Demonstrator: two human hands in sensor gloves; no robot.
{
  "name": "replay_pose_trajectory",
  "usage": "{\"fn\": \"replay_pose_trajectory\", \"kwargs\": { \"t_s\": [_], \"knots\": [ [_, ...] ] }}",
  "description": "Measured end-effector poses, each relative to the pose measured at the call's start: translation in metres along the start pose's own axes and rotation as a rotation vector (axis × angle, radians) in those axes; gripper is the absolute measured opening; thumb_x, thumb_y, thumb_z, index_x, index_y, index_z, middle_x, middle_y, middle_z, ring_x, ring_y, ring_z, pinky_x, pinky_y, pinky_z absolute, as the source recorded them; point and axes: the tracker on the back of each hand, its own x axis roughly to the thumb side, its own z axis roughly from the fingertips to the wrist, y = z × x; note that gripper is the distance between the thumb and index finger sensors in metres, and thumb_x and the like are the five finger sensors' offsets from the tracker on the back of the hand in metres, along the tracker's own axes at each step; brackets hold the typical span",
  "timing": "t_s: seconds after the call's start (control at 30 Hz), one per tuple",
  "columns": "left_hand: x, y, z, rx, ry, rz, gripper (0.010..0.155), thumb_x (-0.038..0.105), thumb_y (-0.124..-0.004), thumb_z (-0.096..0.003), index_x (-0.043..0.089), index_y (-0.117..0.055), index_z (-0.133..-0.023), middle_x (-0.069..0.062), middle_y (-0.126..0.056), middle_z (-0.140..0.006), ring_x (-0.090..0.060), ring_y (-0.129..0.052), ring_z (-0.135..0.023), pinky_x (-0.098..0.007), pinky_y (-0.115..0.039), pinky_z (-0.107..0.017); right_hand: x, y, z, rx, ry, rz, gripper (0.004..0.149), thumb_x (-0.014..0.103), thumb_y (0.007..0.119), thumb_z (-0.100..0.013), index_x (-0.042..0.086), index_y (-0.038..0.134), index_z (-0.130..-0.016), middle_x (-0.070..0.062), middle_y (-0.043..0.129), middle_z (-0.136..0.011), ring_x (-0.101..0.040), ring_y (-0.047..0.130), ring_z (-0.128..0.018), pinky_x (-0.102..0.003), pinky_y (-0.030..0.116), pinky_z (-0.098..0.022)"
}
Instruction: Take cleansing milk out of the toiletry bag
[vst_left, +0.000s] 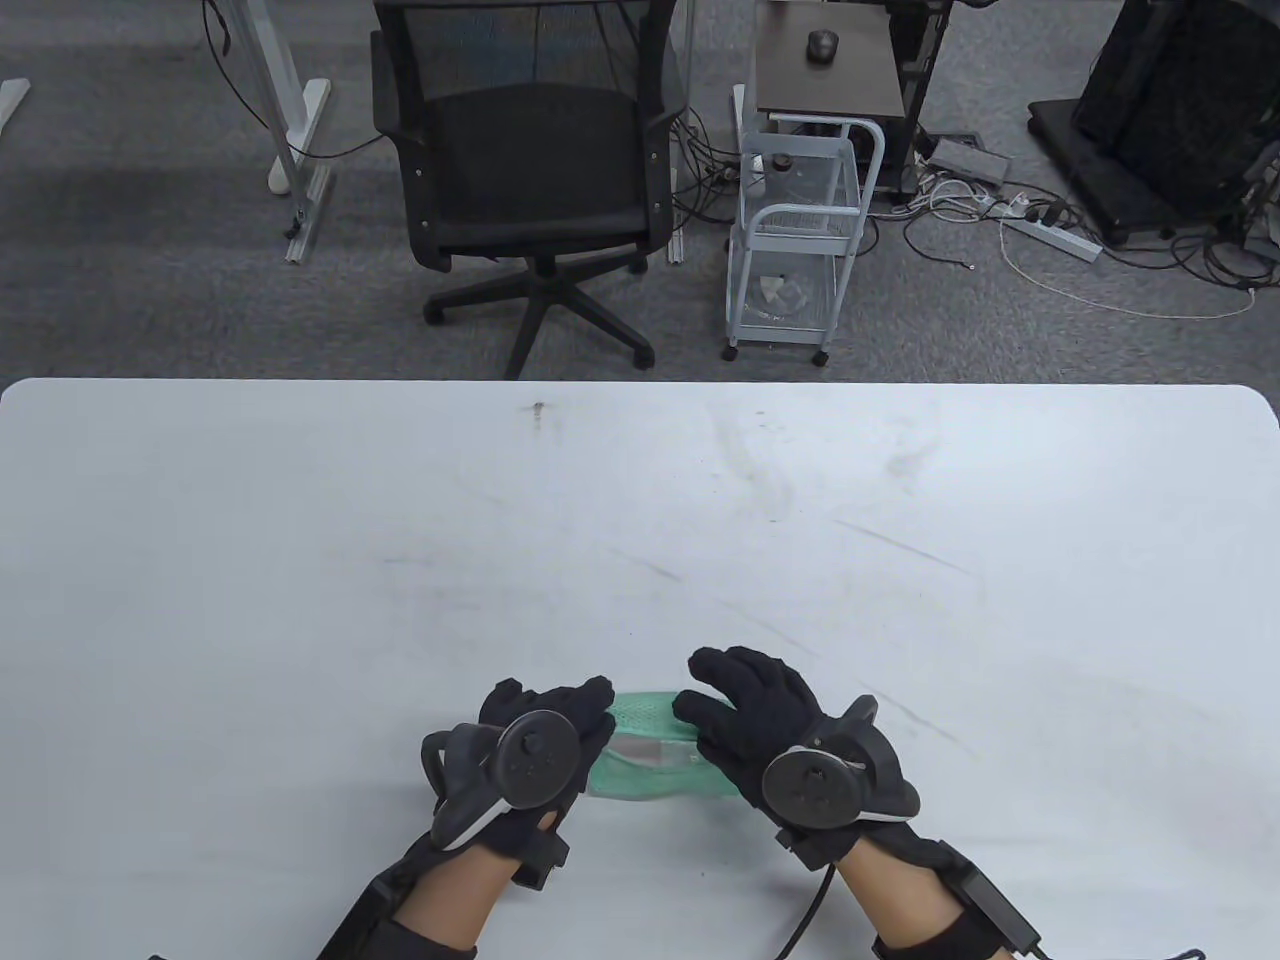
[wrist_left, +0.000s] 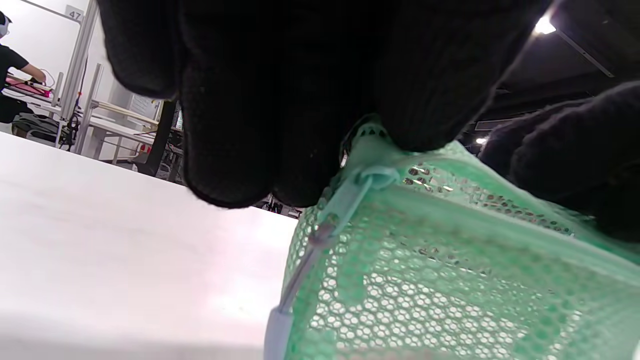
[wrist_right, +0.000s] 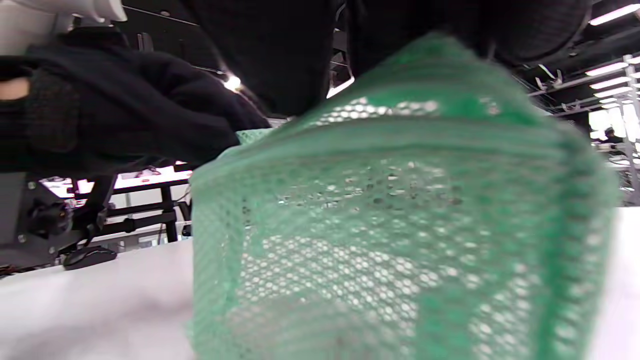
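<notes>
A green mesh toiletry bag lies on the white table near its front edge, between my hands. My left hand grips the bag's left end; in the left wrist view its fingers curl over the top corner beside the pale zipper pull. My right hand grips the bag's right end from above, and the mesh fills the right wrist view. A pale shape shows in the bag; I cannot tell whether it is the cleansing milk. The zipper looks closed.
Beyond the table's far edge stand a black office chair and a white wire cart, with cables on the floor.
</notes>
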Motion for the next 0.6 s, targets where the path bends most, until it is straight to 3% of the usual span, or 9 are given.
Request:
{"fn": "replay_pose_trajectory", "kwargs": {
  "t_s": [0.13,0.33,0.43,0.6],
  "knots": [
    [0.004,0.0,0.001,-0.004,-0.006,-0.006,0.043,0.039,-0.094,-0.0463,0.024,-0.095,-0.087,-0.009,-0.11,-0.077,-0.036,-0.112,-0.06,-0.062,-0.073,-0.066,0.005,0.005,-0.001,0.043,-0.029,0.002,0.031,0.016,0.093,-0.05,0.019,0.096,-0.081,-0.027,0.074,-0.108,-0.063,0.075,-0.089,-0.072,0.064,-0.062],
    [0.006,0.0,0.002,-0.023,0.01,-0.002,0.043,0.039,-0.094,-0.0465,0.023,-0.095,-0.087,-0.009,-0.11,-0.075,-0.036,-0.112,-0.058,-0.061,-0.075,-0.064,0.01,0.017,-0.004,0.16,-0.032,0.107,0.031,0.019,0.094,-0.05,0.021,0.096,-0.081,-0.029,0.068,-0.112,-0.065,0.07,-0.091,-0.074,0.061,-0.063],
    [0.006,0.001,0.002,-0.027,0.01,0.002,0.043,0.039,-0.094,-0.0464,0.023,-0.095,-0.087,-0.009,-0.11,-0.076,-0.035,-0.112,-0.059,-0.061,-0.075,-0.065,0.013,0.025,-0.007,0.23,-0.007,0.187,0.032,0.021,0.093,-0.051,0.02,0.095,-0.083,-0.03,0.064,-0.114,-0.066,0.067,-0.092,-0.074,0.059,-0.064],
    [0.007,-0.001,0.002,-0.046,0.005,-0.013,0.044,0.039,-0.094,-0.0463,0.023,-0.095,-0.087,-0.009,-0.109,-0.077,-0.036,-0.111,-0.06,-0.061,-0.074,-0.065,0.013,0.04,-0.009,0.305,0.011,0.267,0.048,0.029,0.093,-0.05,0.014,0.085,-0.096,-0.033,0.054,-0.117,-0.068,0.063,-0.093,-0.074,0.058,-0.064]
  ]
}}
